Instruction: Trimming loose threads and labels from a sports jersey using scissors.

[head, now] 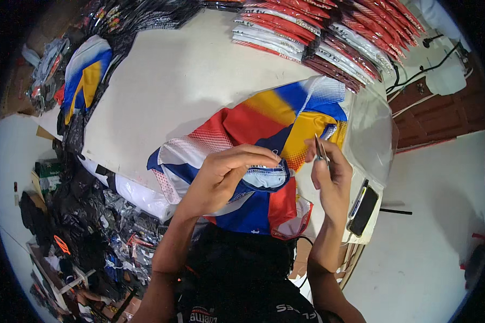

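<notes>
A multicoloured jersey (262,125) in red, blue, yellow and white lies spread over the near right part of the white table. At its collar (268,177), which shows a light blue inner side, is my left hand (222,173), fingertips pinched at the collar's upper edge. To the right of the collar my right hand (331,169) holds small metal thread snips (319,148), blades pointing up and away from me. The snips are held above the fabric, apart from the collar. Part of the collar is hidden behind my left fingers.
Bagged red and white garments (283,28) are stacked at the table's far right. A smartphone (363,212) and a pen (359,198) lie near the right edge. Another multicoloured garment (89,76) rests at the left, above dark bagged clothing (105,218). The table surface (157,89) is white.
</notes>
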The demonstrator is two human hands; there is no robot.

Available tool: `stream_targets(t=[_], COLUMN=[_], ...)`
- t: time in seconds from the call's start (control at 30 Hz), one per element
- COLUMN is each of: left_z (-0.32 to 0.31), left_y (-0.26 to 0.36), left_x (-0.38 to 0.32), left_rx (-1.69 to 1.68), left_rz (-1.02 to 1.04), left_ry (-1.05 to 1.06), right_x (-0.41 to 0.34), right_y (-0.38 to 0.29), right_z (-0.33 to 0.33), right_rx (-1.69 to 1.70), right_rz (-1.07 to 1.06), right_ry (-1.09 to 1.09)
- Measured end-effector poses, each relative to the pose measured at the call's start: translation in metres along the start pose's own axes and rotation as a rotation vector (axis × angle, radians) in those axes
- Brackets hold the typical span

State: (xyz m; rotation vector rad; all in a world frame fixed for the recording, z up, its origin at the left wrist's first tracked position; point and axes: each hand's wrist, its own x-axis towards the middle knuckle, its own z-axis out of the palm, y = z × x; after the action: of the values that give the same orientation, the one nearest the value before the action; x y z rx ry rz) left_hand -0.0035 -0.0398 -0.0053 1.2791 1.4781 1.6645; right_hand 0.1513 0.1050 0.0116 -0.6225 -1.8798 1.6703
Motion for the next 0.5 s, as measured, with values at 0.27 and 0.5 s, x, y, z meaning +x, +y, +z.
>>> stream_targets(t=[0.27, 0.5], left_z=[-0.002, -0.004], left_y=[0.001, 0.003], left_x=[0.003, 0.003], left_rx=[-0.012, 0.008], left_rz=[0.024, 0.031], left_ry=[0.004, 0.017], right_x=[-0.01, -0.006], right_y=[-0.009, -0.009], right_z=[-0.016, -0.009], right_rx=[-0.321, -0.377], right_rz=[-0.155, -0.185], right_ry=[-0.273, -0.231])
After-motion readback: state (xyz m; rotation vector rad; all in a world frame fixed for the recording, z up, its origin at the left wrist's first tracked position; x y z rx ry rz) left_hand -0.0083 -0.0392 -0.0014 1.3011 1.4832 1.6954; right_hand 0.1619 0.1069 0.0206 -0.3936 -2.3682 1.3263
